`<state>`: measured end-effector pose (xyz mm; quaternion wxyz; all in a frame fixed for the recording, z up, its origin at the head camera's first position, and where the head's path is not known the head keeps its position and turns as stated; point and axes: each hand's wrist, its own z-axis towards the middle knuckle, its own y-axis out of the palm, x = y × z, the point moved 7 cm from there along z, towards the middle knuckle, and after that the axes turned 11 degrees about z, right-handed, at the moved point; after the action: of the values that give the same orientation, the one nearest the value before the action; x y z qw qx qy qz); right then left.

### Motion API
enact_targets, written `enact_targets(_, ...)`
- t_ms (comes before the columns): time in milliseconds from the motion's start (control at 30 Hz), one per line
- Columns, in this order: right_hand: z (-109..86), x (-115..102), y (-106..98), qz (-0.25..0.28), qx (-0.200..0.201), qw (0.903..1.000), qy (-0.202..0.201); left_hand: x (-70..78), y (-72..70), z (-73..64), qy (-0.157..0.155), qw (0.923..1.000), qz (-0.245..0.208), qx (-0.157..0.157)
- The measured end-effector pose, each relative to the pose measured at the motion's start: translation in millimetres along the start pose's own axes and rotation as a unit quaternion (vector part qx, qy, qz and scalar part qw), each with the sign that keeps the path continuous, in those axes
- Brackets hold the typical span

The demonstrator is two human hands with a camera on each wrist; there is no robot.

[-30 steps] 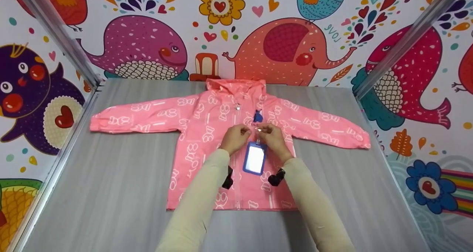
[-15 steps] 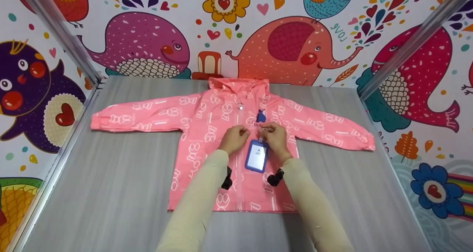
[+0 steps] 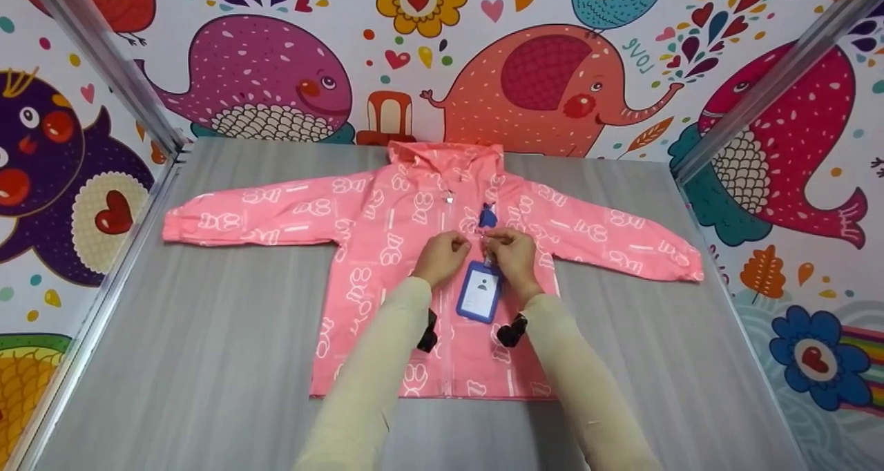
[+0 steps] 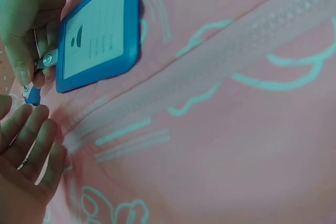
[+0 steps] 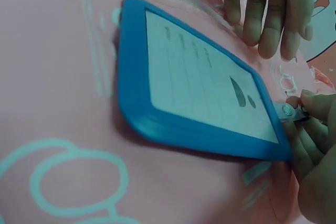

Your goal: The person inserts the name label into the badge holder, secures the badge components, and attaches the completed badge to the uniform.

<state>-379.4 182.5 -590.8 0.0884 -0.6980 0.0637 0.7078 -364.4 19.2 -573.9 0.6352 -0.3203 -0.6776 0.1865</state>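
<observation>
A pink jacket (image 3: 387, 305) with white rabbit outlines lies front up, its sleeves spread. My right hand (image 3: 510, 250) pinches the clip (image 5: 287, 110) of a blue-framed badge holder (image 3: 478, 291), thumb against the metal end. Inside the frame a white card (image 5: 194, 72) with a dark person symbol shows. The badge hangs toward the jacket hem, right of the zipper (image 4: 220, 61). My left hand (image 3: 440, 257) is just left of the clip, fingers loosely bent and nothing seen between them, as the right wrist view shows. A dark blue patch (image 3: 488, 215) sits above the right fingertips.
A grey wood-grain table (image 3: 207, 347) bears the jacket. Behind it stands a wall (image 3: 387, 43) printed with cartoon animals, with metal posts (image 3: 110, 63) at the corners. A zipper pull (image 3: 449, 197) lies near the collar.
The badge holder has tilted, so the glare has left its card and the print shows. The right hand has shifted slightly with the clip. The left hand stays almost in place.
</observation>
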Motion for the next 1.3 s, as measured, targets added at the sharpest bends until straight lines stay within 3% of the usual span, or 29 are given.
enact_targets(433,1.5,6,5,0.001,-0.001,1.0000,0.004,1.2,1.5,4.7,0.012,0.9999,0.006,0.009)
enact_targets(933,-3.7,4,5,-0.025,0.007,0.9991,-0.033,-0.6,5.3,13.5,-0.001,0.9997,0.004,0.024)
enact_targets(1133,-4.9,3,6,-0.032,0.007,0.9987,-0.040,1.8,6.8,20.9,-0.007,0.9992,0.015,0.036)
enact_targets(1300,-5.4,2,6,-0.042,0.015,0.9972,-0.061,6.3,5.4,26.0,0.010,0.9977,0.045,0.050)
